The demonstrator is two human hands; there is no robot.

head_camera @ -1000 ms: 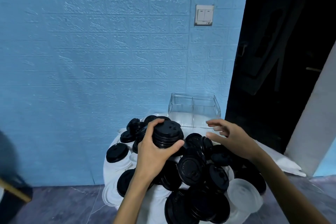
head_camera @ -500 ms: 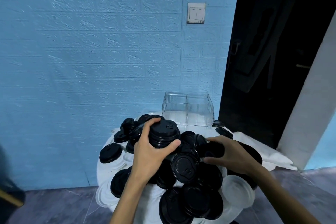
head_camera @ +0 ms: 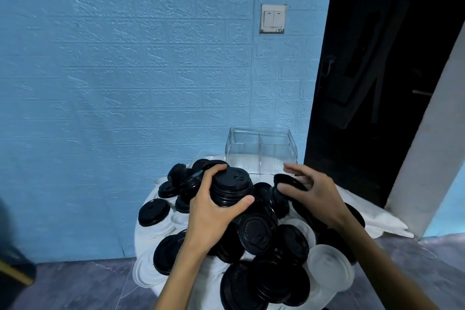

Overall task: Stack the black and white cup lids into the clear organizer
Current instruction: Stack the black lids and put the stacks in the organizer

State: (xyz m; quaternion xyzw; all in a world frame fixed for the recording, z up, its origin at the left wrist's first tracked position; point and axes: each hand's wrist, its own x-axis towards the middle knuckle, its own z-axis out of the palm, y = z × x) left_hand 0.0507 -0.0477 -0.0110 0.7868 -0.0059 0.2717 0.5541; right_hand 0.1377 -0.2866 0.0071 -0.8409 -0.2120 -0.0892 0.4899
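My left hand (head_camera: 210, 214) grips a stack of black lids (head_camera: 232, 189), fingers behind and thumb in front. Just right of it, my right hand (head_camera: 314, 194) pinches a single black lid (head_camera: 289, 185), tilted on edge. The clear organizer (head_camera: 261, 151) stands behind both hands, split into compartments that look empty. Loose black lids (head_camera: 256, 233) cover the small white table (head_camera: 151, 239), with several white translucent lids (head_camera: 329, 268) at the front right and left rims.
A blue brick-pattern wall with a light switch (head_camera: 273, 19) rises behind the table. A dark doorway (head_camera: 377, 58) opens on the right, beside a white pillar (head_camera: 427, 146). White cloth (head_camera: 382, 224) lies to the table's right. The floor is grey.
My right hand dropped onto the pile, took one black lid and has lifted it toward the stack. My left hand has kept holding the stack.
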